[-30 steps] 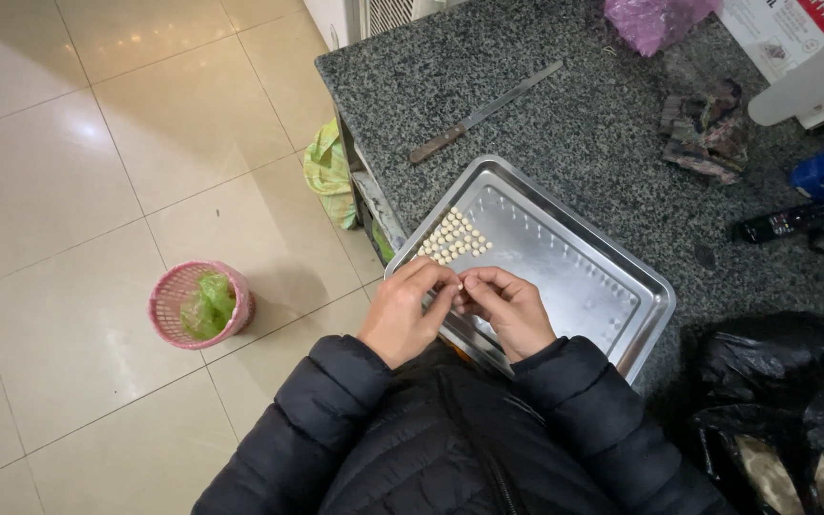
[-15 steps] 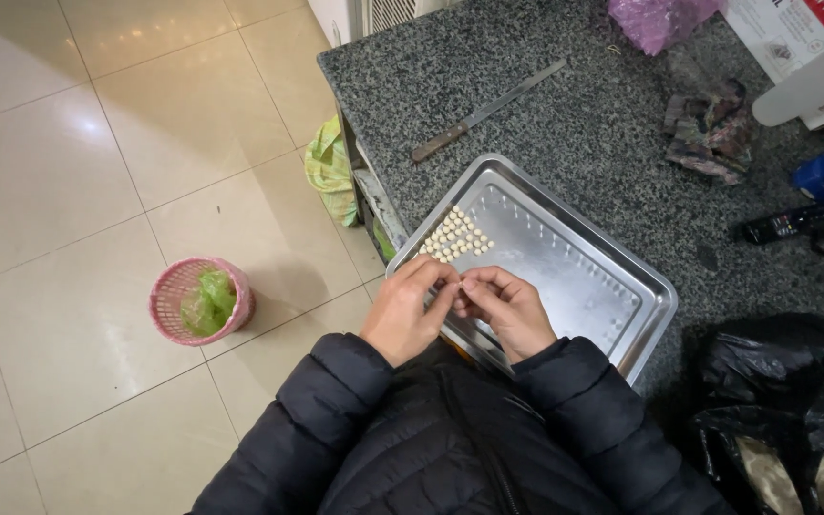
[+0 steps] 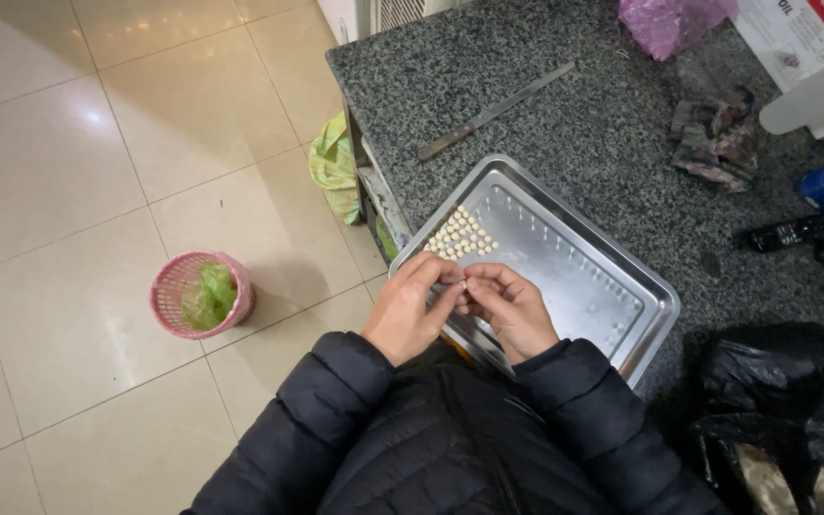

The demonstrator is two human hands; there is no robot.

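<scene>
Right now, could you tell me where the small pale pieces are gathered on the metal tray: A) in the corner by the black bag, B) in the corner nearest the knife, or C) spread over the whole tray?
B: the small pale pieces sit clustered in the metal tray corner nearest the knife, just beyond the left hand and right hand.

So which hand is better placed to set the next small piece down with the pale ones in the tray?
Probably the left hand: it sits nearer the pale pieces in the metal tray's corner. The right hand lies further along, fingertips meeting the left's.
</scene>
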